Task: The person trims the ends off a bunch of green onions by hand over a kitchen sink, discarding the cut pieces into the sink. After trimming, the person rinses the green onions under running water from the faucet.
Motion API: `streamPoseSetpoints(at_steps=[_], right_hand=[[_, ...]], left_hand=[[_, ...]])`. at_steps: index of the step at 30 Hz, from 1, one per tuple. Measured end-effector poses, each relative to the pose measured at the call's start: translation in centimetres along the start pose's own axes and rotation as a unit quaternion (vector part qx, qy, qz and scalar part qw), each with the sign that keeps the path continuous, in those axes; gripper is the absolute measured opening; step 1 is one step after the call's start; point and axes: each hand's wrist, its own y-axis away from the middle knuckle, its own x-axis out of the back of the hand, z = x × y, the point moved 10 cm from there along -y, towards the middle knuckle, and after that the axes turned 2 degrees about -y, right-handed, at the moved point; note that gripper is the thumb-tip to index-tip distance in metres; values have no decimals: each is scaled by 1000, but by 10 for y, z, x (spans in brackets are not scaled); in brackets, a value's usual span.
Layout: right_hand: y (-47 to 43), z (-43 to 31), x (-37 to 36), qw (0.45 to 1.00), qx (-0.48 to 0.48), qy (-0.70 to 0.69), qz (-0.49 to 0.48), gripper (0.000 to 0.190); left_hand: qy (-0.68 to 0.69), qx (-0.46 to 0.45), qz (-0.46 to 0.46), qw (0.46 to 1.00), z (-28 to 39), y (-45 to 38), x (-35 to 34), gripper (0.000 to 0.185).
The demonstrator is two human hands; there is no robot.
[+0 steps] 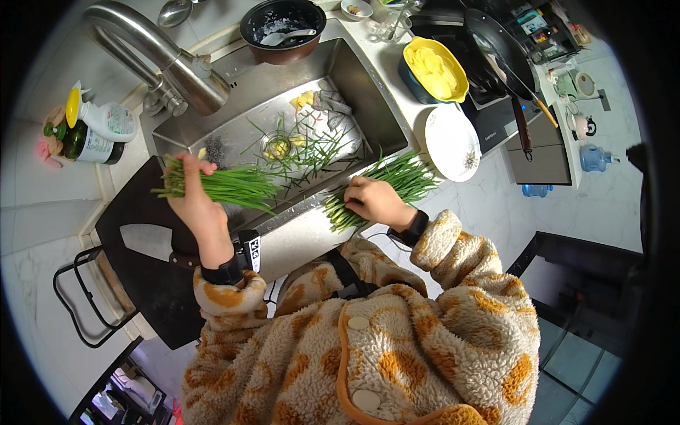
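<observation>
My left hand (195, 204) grips a thick bunch of garlic chives (234, 186) around its stem end, over the left part of the sink. The green leaves point to the right. A second pile of garlic chives (406, 178) lies on the front counter edge, right of the sink basin. My right hand (380, 201) rests on its stem end with fingers curled in among the stalks; the fingertips are partly hidden. Loose chive leaves (319, 154) are scattered across the steel sink (239, 119), around the drain strainer (277, 146), which holds yellow scraps.
On a black board (143, 281) at left lies a cleaver (149, 241). A faucet (180, 69) arches over the sink's left side. A dark pot (281, 50) sits at the back rim. At right are a bowl of yellow slices (433, 69), a white plate (451, 141) and a wok (499, 50).
</observation>
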Motion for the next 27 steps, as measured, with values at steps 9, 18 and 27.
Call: streamPoseSetpoints(at_steps=[9,18,27], right_hand=[[-31,-18,95,949,-53,-305,67,10],[-92,-79,100,846,-10,-533,7,11],[-110,-118,119,912,79,-397,70,20]], left_hand=[[-114,88,-236,961,-29,37,-88,14],[-53,-37,-239,969,20,38,-114,11],[-36,31,-206,977,22,31,-86,5]])
